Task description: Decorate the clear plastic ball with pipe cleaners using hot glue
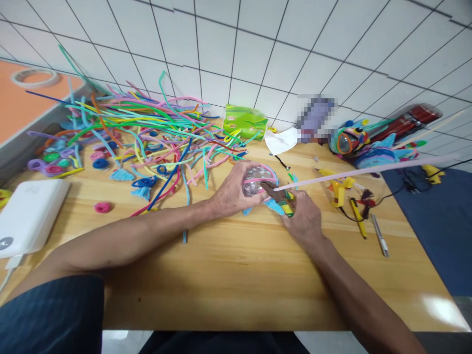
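Note:
My left hand (236,194) is wrapped round a clear, rounded craft body (254,186) trimmed with pink and blue pipe cleaner. Blue fin-like pieces (275,206) stick out below it. In my right hand (304,216) is a pair of pliers (283,200) with green and yellow handles, fingers closed round the grips. The dark jaws lie against the craft's right side, at the end of a long pale pink pipe cleaner (342,174) that stretches off to the right. Whether the jaws are closed on it I cannot make out.
Behind my left arm spreads a heap of coloured pipe cleaners (147,123). A white power bank (35,214) lies at the left, a green tissue pack (245,122) at the wall. To the right are a yellow glue gun (336,189), a utility knife (379,236) and a red flask (409,125).

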The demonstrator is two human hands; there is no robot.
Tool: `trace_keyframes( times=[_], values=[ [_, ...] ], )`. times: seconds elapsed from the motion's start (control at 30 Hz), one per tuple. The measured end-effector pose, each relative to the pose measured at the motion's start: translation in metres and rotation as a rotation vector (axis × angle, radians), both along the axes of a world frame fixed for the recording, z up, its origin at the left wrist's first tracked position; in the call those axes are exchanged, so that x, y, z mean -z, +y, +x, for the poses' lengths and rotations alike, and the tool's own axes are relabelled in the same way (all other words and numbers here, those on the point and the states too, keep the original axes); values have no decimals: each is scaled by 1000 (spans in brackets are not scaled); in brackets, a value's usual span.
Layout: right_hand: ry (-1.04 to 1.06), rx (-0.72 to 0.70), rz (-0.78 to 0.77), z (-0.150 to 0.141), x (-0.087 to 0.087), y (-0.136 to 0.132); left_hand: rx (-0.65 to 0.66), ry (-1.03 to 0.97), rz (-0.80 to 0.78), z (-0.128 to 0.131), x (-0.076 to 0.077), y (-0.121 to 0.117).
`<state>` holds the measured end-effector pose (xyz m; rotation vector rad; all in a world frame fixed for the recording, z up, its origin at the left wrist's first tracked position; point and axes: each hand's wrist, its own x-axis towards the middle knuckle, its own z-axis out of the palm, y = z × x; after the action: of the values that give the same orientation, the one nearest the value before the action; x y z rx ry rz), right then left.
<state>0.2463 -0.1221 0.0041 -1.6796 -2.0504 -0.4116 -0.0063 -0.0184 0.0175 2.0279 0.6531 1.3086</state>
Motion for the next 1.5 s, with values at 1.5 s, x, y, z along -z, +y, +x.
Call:
trace_keyframes(
  times=[1.5],
  values=[
    [78,-24,-40,5,9,-1,41,40,9,2,-4,-2]
  ],
)
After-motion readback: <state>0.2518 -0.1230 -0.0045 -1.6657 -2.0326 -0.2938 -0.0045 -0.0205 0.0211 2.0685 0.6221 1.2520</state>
